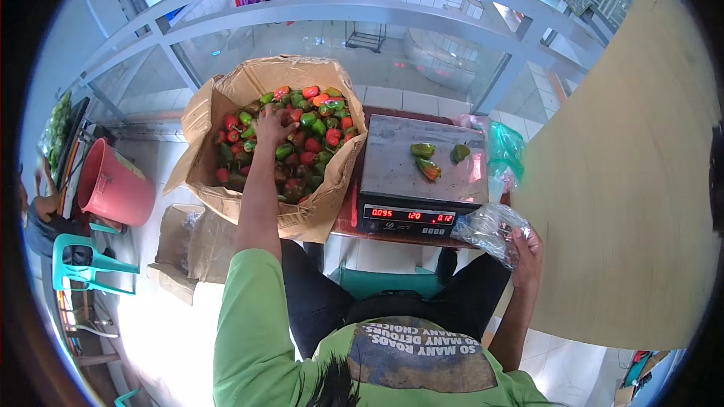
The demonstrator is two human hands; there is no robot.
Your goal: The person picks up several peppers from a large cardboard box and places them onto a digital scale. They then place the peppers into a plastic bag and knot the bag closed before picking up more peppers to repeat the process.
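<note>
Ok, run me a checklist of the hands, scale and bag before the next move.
1. Left hand inside the cardboard box: ok, over the heaped peppers.
2. Left hand gripping a pepper: cannot tell, fingertips are hidden.
3. Right hand on the clear plastic bag: ok, holding it beside the scale's front right corner.
4. Bag mouth open: cannot tell, the plastic is crumpled.
5. Scale display on: ok, red digits lit.
6. Scale plate bare: not ok, three peppers lie on it, two close together and one apart.
</note>
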